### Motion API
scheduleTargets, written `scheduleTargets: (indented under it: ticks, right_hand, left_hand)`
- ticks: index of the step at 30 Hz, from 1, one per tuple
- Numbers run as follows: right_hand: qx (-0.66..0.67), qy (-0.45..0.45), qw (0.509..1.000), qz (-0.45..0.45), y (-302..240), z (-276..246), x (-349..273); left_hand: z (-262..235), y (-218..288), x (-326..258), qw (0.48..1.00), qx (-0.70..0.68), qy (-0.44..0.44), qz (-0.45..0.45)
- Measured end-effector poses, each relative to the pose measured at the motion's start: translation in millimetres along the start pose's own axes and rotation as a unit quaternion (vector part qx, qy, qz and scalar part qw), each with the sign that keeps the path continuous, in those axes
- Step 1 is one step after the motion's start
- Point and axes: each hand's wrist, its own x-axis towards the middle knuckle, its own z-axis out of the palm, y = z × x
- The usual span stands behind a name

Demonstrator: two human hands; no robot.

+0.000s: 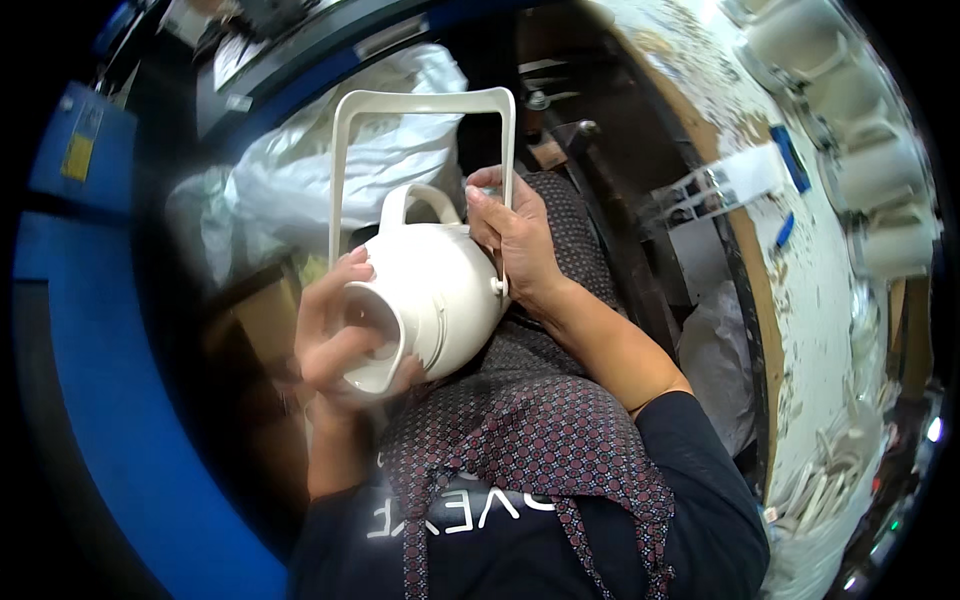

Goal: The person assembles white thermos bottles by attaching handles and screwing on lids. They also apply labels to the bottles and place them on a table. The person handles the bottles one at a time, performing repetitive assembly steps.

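Note:
A white unglazed ceramic teapot (pixel 440 290) lies tilted on my lap, its open mouth facing me and a small loop handle at its far side. A tall white rectangular bail handle (pixel 420 103) rises from it. My left hand (pixel 335 335) grips the pot's rim, fingers curled inside the opening. My right hand (pixel 515 240) rests on the right side of the pot, pinching the bail where it meets the body at a small peg.
A patterned apron (pixel 530 420) covers my lap. A white plastic sheet (pixel 300 170) lies beyond the pot. A clay-spattered workbench (pixel 800 300) curves along the right, with a row of white ceramic pieces (pixel 860 100) and a blue tool (pixel 785 230). Blue panel (pixel 90 380) at left.

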Motion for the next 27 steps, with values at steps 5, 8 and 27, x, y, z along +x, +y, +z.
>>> scheduleTargets:
  ticks: [5, 8, 27]
  right_hand:
    - [-0.006, -0.055, 0.996, 0.074, 26, -1, 9]
    - [-0.168, -0.095, 0.974, 0.119, 23, -3, 16]
    - [-0.446, -0.273, 0.824, -0.218, -42, 36, -20]
  left_hand:
    - [-10, -15, -30, 0.999, 0.016, 0.017, -0.045]
    - [-9, 1, -16, 0.997, -0.002, -0.074, -0.016]
    - [27, -93, -13, 0.73, -0.472, 0.152, -0.47]
